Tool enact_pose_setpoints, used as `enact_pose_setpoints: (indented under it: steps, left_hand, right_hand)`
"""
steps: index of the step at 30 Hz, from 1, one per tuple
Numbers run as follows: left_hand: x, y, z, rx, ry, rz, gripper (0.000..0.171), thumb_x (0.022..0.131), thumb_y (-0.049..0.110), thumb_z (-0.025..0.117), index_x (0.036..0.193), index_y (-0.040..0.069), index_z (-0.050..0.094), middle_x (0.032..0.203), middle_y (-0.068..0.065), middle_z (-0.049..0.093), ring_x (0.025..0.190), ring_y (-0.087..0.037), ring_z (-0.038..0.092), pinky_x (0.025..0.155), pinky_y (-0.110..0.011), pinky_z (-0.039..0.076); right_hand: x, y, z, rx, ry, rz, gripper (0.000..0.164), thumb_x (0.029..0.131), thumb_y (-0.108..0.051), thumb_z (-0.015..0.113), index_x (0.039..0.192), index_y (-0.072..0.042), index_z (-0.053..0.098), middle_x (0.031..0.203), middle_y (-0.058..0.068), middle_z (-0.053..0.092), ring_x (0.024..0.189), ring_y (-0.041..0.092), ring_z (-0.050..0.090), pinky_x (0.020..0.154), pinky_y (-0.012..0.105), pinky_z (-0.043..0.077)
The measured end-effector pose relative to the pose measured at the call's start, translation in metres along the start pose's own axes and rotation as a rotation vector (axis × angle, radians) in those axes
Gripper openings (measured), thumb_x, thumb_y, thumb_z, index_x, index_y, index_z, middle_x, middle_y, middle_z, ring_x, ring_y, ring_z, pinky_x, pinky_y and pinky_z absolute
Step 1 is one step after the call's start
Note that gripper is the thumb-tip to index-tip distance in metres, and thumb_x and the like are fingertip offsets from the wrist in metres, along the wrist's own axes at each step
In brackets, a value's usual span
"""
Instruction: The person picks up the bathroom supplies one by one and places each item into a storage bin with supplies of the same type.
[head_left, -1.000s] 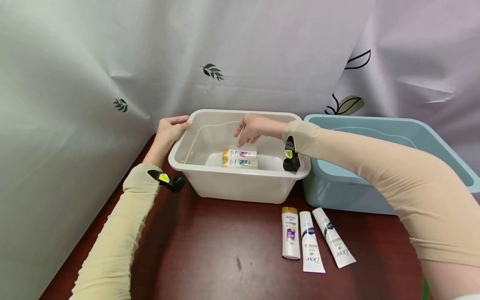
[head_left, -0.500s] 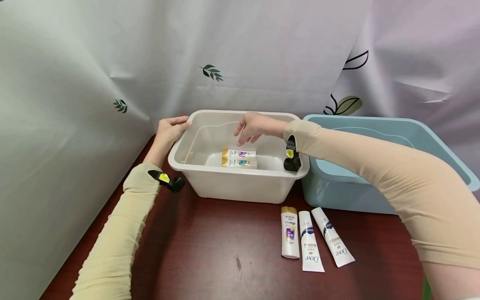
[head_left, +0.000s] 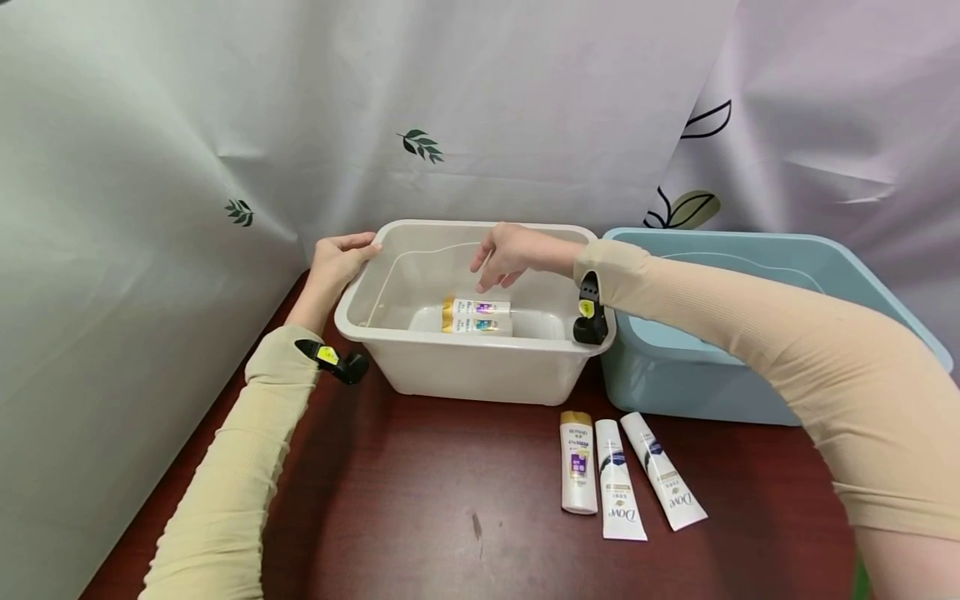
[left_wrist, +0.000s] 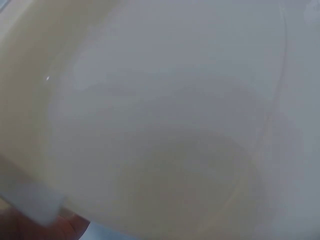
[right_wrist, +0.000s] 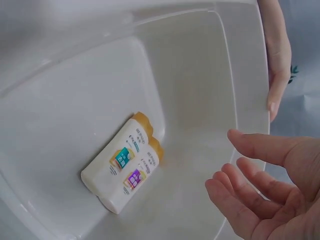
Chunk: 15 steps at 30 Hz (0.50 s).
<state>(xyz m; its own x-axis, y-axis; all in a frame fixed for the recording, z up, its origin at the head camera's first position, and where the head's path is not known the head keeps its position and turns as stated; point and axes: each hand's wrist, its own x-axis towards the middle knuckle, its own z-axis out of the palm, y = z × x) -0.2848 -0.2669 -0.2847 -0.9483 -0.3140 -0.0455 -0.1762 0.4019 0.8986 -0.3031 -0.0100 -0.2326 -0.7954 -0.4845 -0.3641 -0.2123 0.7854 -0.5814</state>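
Note:
My left hand point(head_left: 335, 265) holds the left rim of a white plastic tub point(head_left: 465, 367); part of its fingers is hidden behind the rim. My right hand point(head_left: 512, 254) hovers inside the tub's opening with loosely bent fingers and nothing between them. Below it, two white shampoo bottles with gold caps lie side by side on the tub floor. One shampoo bottle has a teal label point(right_wrist: 120, 159), the other shampoo bottle a purple one point(right_wrist: 135, 180). In the left wrist view, the tub's inner wall point(left_wrist: 175, 100) fills most of the picture.
A blue tub point(head_left: 690, 383) stands right beside the white one, partly behind my right arm. In front lie another purple-labelled shampoo bottle point(head_left: 578, 467) and two white Dove tubes point(head_left: 621, 487) point(head_left: 663, 475) on the dark red table point(head_left: 420, 500). A patterned curtain point(head_left: 480, 108) hangs behind.
The head view has shifted slightly, so the tubs and bottles sit a little further left. Both hands keep nearly the same pose and place.

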Motion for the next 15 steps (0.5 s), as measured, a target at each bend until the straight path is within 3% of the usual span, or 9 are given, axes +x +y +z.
enact_pose_setpoints:
  steps: [10, 15]
  left_hand:
    - [-0.0019, -0.0012, -0.0012, 0.008, -0.004, 0.016, 0.045, 0.093, 0.024, 0.063, 0.133, 0.005, 0.058, 0.139, -0.014, 0.054, 0.12, -0.024, 0.056, 0.102, -0.035, 0.047]
    - [-0.0022, -0.0003, -0.0011, 0.005, -0.001, 0.008, 0.044, 0.092, 0.024, 0.063, 0.133, 0.006, 0.058, 0.139, -0.014, 0.054, 0.12, -0.023, 0.056, 0.102, -0.034, 0.047]
  right_hand:
    - [-0.0083, 0.0056, -0.0021, 0.012, 0.013, -0.019, 0.037, 0.08, -0.01, 0.076, 0.116, -0.005, 0.065, 0.11, 0.009, 0.07, 0.096, 0.02, 0.064, 0.08, 0.026, 0.057]
    - [-0.0097, 0.0074, -0.0019, 0.0, 0.008, -0.004, 0.037, 0.083, -0.011, 0.074, 0.118, -0.006, 0.065, 0.116, 0.012, 0.068, 0.101, 0.022, 0.064, 0.084, 0.028, 0.056]
